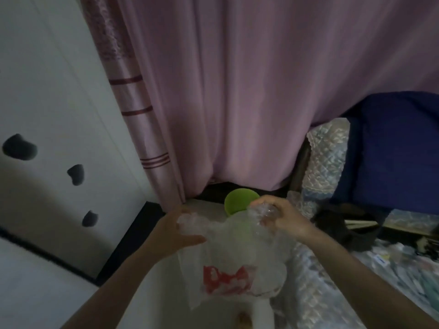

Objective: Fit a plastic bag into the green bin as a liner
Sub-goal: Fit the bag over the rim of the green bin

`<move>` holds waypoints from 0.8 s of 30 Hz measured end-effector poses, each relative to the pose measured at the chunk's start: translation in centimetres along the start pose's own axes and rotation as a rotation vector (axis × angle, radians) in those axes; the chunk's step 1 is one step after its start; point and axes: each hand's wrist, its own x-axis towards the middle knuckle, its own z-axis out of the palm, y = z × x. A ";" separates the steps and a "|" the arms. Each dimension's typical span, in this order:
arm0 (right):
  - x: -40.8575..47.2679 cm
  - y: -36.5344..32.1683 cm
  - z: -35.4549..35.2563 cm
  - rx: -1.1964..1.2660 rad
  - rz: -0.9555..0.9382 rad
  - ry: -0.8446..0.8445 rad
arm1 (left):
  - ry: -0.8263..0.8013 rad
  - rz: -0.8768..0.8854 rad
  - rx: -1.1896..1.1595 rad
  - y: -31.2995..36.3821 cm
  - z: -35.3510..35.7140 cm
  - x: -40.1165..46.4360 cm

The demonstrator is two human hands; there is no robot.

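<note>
A clear plastic bag [232, 262] with a red print hangs in front of me, held up by both hands. My left hand [173, 231] grips its upper left edge. My right hand [282, 217] is closed on a bunched handle at the upper right. The green bin [237, 201] stands on the floor just beyond the bag, at the foot of the curtain. Its lower half is hidden behind the bag, and only its round green top shows between my hands.
A pink curtain [237, 91] hangs behind the bin. A white cabinet [47, 138] with dark handles stands at the left. A bed with a quilted cover [325, 157] and a blue blanket [392, 150] lies at the right, with a dark bag [344, 224] beside it.
</note>
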 end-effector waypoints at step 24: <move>43.6 29.9 0.1 -0.391 0.552 0.474 | -0.377 0.012 0.158 -16.0 13.4 60.5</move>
